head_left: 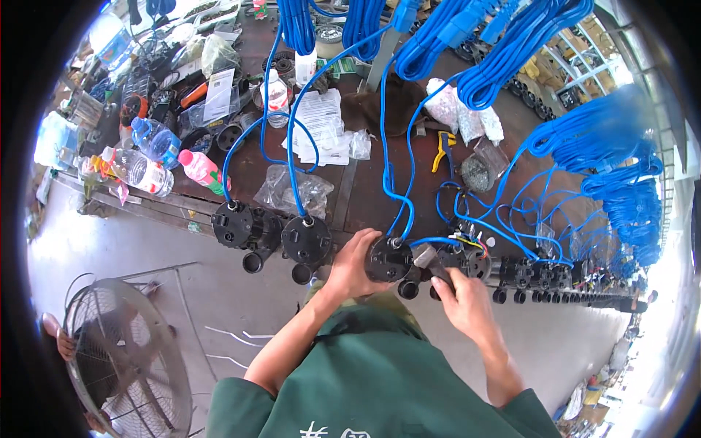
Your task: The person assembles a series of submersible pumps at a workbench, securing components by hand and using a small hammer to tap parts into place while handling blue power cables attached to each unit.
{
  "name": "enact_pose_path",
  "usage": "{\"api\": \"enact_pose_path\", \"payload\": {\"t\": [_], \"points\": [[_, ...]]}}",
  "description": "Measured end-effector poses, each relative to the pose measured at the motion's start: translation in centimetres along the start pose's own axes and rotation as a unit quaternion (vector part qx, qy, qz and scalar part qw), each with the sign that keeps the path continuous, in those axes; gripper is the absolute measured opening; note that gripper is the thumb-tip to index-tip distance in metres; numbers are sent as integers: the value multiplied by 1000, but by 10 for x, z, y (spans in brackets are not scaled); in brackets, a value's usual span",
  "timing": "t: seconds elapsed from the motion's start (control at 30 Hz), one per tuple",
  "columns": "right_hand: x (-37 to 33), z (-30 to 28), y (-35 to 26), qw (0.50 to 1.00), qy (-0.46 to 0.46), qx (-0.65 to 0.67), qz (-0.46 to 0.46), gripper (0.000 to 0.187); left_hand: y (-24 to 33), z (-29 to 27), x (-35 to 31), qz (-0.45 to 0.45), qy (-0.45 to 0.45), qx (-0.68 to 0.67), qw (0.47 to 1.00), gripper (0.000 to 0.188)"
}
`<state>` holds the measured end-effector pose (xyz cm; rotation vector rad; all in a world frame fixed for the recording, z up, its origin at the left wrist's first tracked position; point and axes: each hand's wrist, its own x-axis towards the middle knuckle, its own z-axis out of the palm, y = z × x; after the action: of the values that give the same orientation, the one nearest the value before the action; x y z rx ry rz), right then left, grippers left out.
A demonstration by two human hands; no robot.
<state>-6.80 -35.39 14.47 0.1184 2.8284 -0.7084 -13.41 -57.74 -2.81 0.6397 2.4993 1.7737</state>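
Note:
My left hand [349, 269] grips the side of a round black housing [385, 263] at the bench's near edge. A blue cable [394, 191] enters the housing's top through a metal fitting. In my right hand [467, 303] is a hammer [424, 255], its metal head just right of that housing. Whether the head touches it, I cannot tell. To the left stand two similar black housings, one [307, 242] nearest my left hand and another [235, 225] beyond it, each with a blue cable. Right of the hammer, another housing [475, 261] shows coloured wires on top.
More black housings [533, 274] line the bench edge rightward. Coiled blue cables [504, 62] hang overhead. Yellow-handled pliers [442, 152], papers [321, 124], plastic bags [296, 191] and bottles [204, 171] lie on the bench. A large fan [128, 365] stands at lower left, with another person's hand [64, 343] beside it.

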Motion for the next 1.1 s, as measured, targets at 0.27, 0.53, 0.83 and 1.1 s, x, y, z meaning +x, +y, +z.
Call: {"api": "enact_pose_path", "payload": {"t": [0.27, 0.53, 0.83, 1.1], "points": [[0, -2, -59, 977, 9, 138, -163, 27, -10, 5, 0, -32, -24, -59, 997, 105], [9, -1, -36, 959, -133, 249, 36, 28, 5, 0, 9, 20, -8, 7, 1000, 110], [-8, -26, -6, 979, 50, 184, -73, 23, -60, 44, -84, -283, -88, 89, 951, 94], [-2, -17, 44, 960, -45, 273, 36, 28, -83, 69, -90, -358, -198, 27, 912, 64]]}}
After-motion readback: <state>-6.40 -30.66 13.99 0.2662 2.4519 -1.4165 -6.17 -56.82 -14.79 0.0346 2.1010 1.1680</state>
